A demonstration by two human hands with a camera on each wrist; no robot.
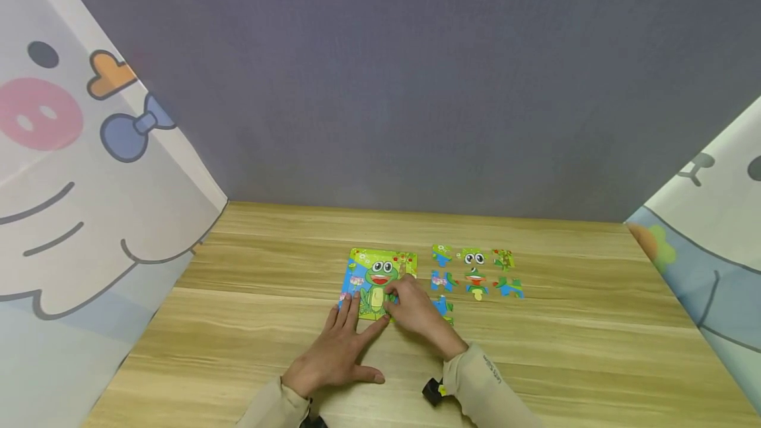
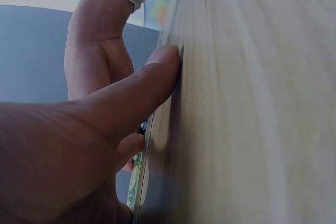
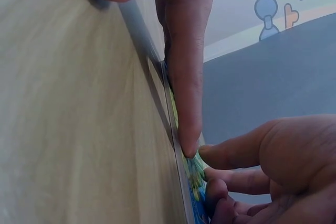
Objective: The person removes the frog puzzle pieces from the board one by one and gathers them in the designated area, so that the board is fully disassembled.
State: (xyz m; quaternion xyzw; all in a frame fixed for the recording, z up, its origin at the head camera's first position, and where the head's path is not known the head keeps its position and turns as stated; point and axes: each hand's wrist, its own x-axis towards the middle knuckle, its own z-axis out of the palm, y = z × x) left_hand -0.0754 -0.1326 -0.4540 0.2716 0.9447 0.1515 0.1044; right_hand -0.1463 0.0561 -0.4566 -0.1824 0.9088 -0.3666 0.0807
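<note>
A frog puzzle board (image 1: 386, 266) lies flat on the table. My left hand (image 1: 335, 352) rests over its lower left edge with fingers spread and thumb out on the wood. From the right wrist view, the left index finger (image 3: 185, 82) reaches down to the board's near edge. My right hand (image 1: 413, 306) bends over the board's lower right part, thumb and index finger pinching at a puzzle piece there, mostly hidden by the fingers. Close up, the right hand (image 3: 294, 166) has its curled fingertips right at the board's printed surface.
Several loose puzzle pieces lie in rows right of the board, among them one with frog eyes (image 1: 474, 257), one with a red mouth (image 1: 475, 276) and a blue-green one (image 1: 442, 308) near my right wrist. A grey panel (image 1: 386, 117) stands behind the wooden table (image 1: 582, 322).
</note>
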